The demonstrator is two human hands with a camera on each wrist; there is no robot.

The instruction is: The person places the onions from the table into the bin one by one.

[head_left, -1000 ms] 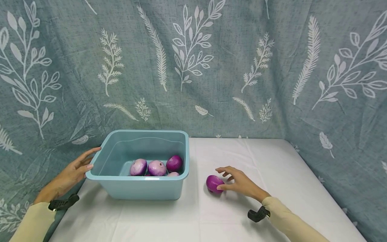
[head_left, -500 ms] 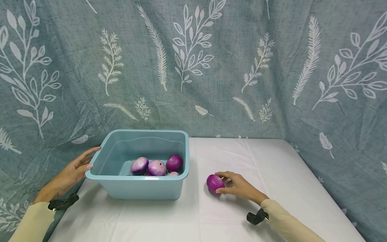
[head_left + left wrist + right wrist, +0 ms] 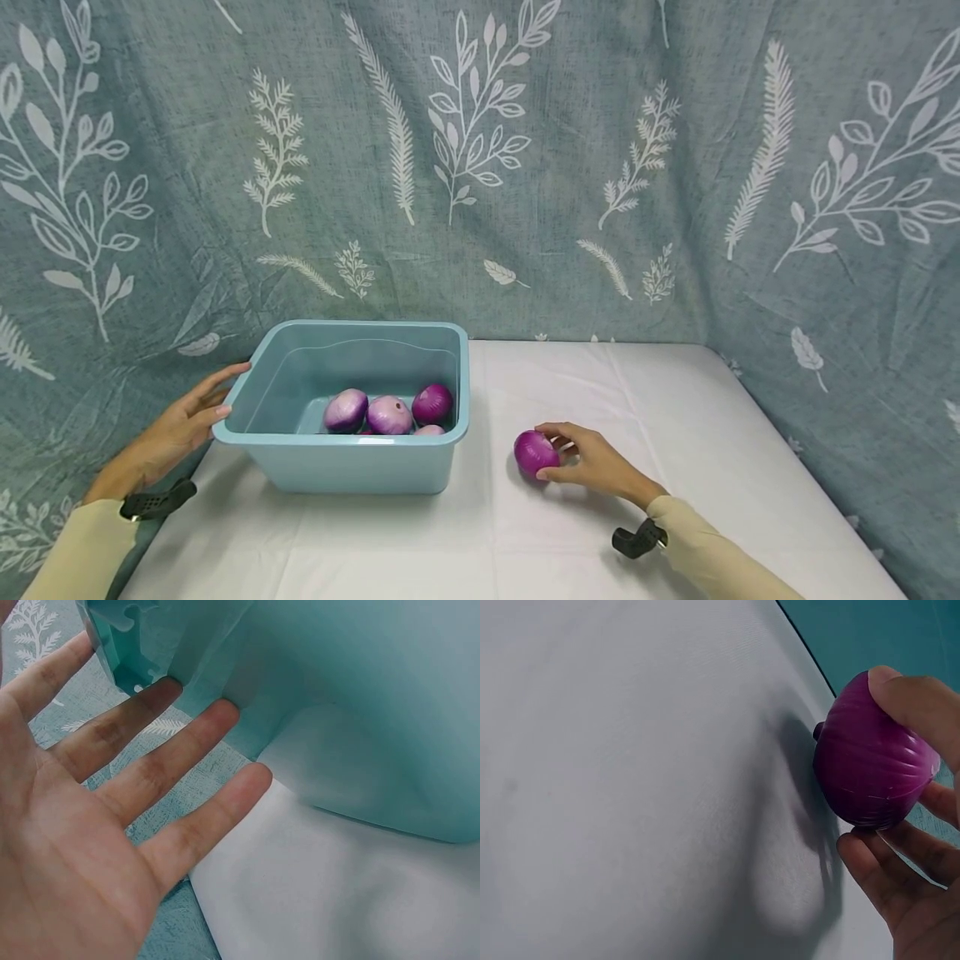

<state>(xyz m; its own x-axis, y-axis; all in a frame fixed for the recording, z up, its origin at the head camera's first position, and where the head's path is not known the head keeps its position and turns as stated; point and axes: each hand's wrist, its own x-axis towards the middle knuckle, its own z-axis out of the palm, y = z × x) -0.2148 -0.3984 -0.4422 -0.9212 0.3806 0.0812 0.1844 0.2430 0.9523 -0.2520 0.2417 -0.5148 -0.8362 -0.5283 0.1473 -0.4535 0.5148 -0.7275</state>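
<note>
A purple onion (image 3: 536, 453) is pinched between the thumb and fingers of my right hand (image 3: 592, 461), at or just over the white cloth. In the right wrist view the thumb presses one side of the onion (image 3: 874, 754), with fingertips on the opposite side. Left of it stands a light blue plastic bin (image 3: 337, 467) with several purple onions (image 3: 389, 416) inside, some partly hidden by its front wall. My left hand (image 3: 168, 433) touches the bin's left rim. Its fingers are spread and nearly straight against the outer wall in the left wrist view.
White cloth (image 3: 600, 375) covers the table, its right edge running diagonally toward the front. A blue-green curtain (image 3: 525, 167) with white leaf prints hangs behind and along both sides. Black bands (image 3: 640, 537) sit on both wrists.
My right hand's fingers have closed around the onion, which has turned slightly and shifted a little to the right and up in view. The left hand and the bin stay put.
</note>
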